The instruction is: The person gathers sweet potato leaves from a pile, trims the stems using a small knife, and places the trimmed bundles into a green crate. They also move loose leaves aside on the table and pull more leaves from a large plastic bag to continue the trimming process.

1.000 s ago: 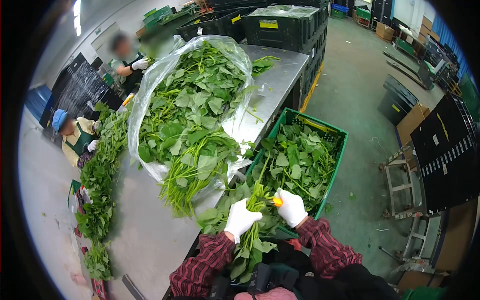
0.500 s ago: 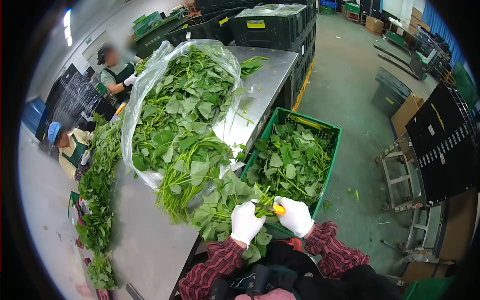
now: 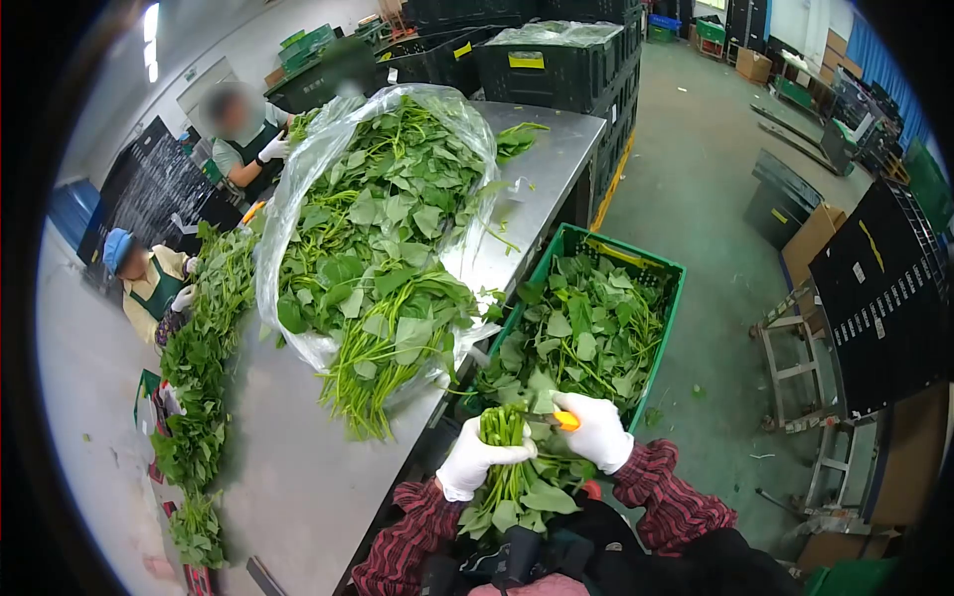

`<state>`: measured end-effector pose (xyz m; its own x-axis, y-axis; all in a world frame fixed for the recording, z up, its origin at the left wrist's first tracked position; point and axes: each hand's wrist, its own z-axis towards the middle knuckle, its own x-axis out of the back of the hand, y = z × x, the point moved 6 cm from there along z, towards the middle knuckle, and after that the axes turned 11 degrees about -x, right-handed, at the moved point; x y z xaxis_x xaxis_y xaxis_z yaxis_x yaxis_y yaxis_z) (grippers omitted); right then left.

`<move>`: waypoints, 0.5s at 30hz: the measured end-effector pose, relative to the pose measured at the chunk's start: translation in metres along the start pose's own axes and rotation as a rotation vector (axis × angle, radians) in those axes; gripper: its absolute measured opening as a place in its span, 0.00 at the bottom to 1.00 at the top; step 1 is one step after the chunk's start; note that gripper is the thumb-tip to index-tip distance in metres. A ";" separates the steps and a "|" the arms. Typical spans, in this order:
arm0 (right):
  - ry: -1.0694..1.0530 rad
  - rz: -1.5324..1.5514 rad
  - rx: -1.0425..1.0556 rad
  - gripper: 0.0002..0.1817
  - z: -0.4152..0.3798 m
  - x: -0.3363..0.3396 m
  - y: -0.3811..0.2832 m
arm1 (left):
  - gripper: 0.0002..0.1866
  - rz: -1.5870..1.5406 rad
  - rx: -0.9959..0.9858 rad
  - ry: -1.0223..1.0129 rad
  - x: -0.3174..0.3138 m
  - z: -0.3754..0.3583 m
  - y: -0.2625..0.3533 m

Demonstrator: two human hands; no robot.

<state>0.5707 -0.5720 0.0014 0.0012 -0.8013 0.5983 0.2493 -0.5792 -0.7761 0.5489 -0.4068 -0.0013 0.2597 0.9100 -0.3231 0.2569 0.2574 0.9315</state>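
My left hand (image 3: 479, 459), in a white glove, is closed around a bunch of leafy greens (image 3: 504, 427). The cut stem ends point up, and the leaves hang below the fist. My right hand (image 3: 596, 433), also gloved, grips an orange-handled knife (image 3: 566, 420) just beside the stems; its blade is hard to make out. Beyond both hands stands a green crate (image 3: 680, 298) filled with loose greens (image 3: 586, 323). To the left, a large pile of greens (image 3: 383, 223) spills from an open clear plastic bag (image 3: 266, 273) on the metal table.
The metal table (image 3: 288, 477) carries a long row of greens (image 3: 199, 387) along its far left side. Two people in aprons (image 3: 260, 149) work across it. Dark stacked crates (image 3: 547, 74) stand at the back. A black panel on a wheeled frame (image 3: 879, 288) is at right.
My left hand has moved a little left and down, bringing the bunch off the table edge with its stems now upright. The knife has shifted slightly right, away from the stems.
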 end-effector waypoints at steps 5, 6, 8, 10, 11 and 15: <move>-0.261 -0.476 -0.216 0.09 0.010 -0.063 0.108 | 0.17 -0.163 0.021 -0.065 -0.008 -0.028 0.011; -0.236 -0.427 -0.222 0.11 0.011 -0.064 0.120 | 0.17 -0.159 -0.006 -0.048 -0.003 -0.037 0.021; -0.301 -0.087 -0.675 0.14 0.010 -0.033 0.086 | 0.18 -0.132 -0.053 0.044 0.014 -0.066 0.057; -0.245 -0.061 -0.686 0.17 0.010 -0.025 0.094 | 0.21 0.083 -0.140 0.122 0.040 -0.103 0.105; -0.170 -0.194 -0.559 0.18 0.009 -0.033 0.122 | 0.20 0.139 -0.224 0.237 0.047 -0.121 0.133; -0.109 -0.092 -0.651 0.18 0.003 -0.031 0.122 | 0.13 0.834 -0.319 0.411 0.090 -0.156 0.217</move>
<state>0.6044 -0.6177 -0.1110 0.1146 -0.7442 0.6581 -0.3825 -0.6444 -0.6621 0.4827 -0.2184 0.1981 -0.1158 0.8664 0.4858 -0.1407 -0.4984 0.8554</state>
